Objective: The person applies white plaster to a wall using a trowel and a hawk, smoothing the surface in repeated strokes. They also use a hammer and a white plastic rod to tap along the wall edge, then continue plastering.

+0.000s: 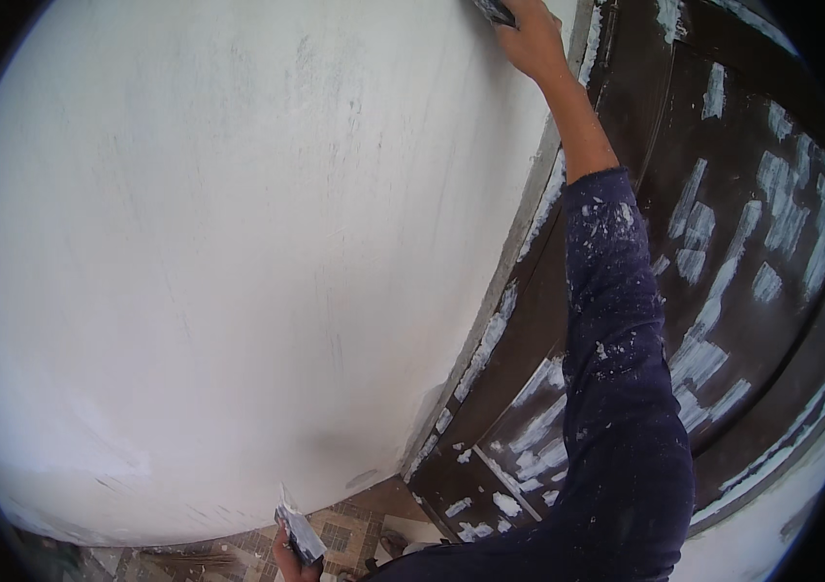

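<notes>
High up at the white wall (238,242), my right hand (535,44) is closed around a dark-handled tool (496,12). The top edge of the view cuts this tool off, so its full shape is hidden. My right arm, in a dark blue sleeve spattered with white, reaches up across the door side. Low down, near the wall's bottom edge, my left hand (294,563) grips a putty knife (300,532). Its blade points up and carries whitish paste. Faint grey streaks run over the wall's surface.
On the right stands a dark brown panelled door (645,126) with many white filler patches. A rough grey strip (519,242) runs between wall and door frame. Below lies a patterned tile floor (349,529), with a foot (393,543) partly showing.
</notes>
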The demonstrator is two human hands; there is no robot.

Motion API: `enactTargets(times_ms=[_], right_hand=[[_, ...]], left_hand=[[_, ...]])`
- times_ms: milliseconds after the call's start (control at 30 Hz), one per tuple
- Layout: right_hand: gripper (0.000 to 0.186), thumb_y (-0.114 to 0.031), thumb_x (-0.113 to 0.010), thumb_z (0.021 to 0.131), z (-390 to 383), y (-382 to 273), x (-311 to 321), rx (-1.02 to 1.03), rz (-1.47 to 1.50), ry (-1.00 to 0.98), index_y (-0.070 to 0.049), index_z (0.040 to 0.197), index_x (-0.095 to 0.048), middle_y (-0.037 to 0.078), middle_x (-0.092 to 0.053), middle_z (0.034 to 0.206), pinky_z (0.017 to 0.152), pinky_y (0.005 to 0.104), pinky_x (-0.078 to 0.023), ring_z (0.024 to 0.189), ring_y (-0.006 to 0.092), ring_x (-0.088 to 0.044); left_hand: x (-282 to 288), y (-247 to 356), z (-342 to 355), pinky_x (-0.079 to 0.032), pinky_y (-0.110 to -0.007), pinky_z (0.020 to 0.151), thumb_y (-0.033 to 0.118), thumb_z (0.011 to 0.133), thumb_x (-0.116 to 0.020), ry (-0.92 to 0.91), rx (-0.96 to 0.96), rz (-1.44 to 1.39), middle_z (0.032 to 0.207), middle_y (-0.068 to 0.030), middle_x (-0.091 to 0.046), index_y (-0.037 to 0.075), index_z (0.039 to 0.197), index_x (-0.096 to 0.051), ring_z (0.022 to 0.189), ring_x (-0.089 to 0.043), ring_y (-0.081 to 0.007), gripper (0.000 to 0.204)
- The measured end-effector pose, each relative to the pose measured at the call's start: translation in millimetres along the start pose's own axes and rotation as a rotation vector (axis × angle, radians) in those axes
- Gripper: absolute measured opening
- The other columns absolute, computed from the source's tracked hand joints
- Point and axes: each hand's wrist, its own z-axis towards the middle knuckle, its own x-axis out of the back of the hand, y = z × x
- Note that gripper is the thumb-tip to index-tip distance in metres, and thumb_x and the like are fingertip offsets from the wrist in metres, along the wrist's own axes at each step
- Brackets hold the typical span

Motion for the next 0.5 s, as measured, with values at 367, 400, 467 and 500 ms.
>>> enactTargets(times_ms=[367,400,467,500], right_hand=[[0.081,0.007,-0.066,0.063,-327,-152,-46,-0.165,0.083,-0.332,-0.028,0.136,-0.055,-0.005,-0.052,0.139,0.111,0.0591,-0.019,0.129,0.0242,-0.046],[0.081,0.006,-0.066,0.063,-354,-161,-51,-0.187,0.104,-0.348,-0.028,0.136,-0.055,-0.005,-0.052,0.138,0.111,0.0598,-0.018,0.129,0.0243,-0.045],[0.082,0.006,-0.062,0.061,-409,-181,-63,-0.223,0.147,-0.365,-0.027,0.135,-0.056,-0.004,-0.052,0.139,0.112,0.0595,-0.017,0.13,0.0245,-0.044],[0.082,0.006,-0.06,0.06,-435,-191,-69,-0.242,0.164,-0.37,-0.026,0.135,-0.056,-0.003,-0.052,0.14,0.112,0.0594,-0.016,0.131,0.0245,-0.044]], left_hand=[[38,27,-9,-0.053,-0.029,0.079,0.019,0.093,-0.056,0.092,-0.047,-0.018,0.104,-0.0027,-0.067,0.009,0.12,-0.059,0.09,-0.065,-0.016,0.029],[39,26,-12,-0.053,-0.028,0.078,0.019,0.093,-0.055,0.117,-0.045,0.001,0.103,-0.0026,-0.067,0.009,0.12,-0.059,0.089,-0.065,-0.0158,0.028],[41,20,-18,-0.053,-0.028,0.077,0.021,0.095,-0.055,0.099,-0.039,-0.04,0.102,-0.0027,-0.067,0.009,0.119,-0.059,0.088,-0.065,-0.016,0.027],[42,17,-20,-0.053,-0.028,0.076,0.022,0.095,-0.055,0.085,-0.039,-0.06,0.101,-0.0028,-0.067,0.009,0.119,-0.059,0.087,-0.065,-0.0162,0.027]])
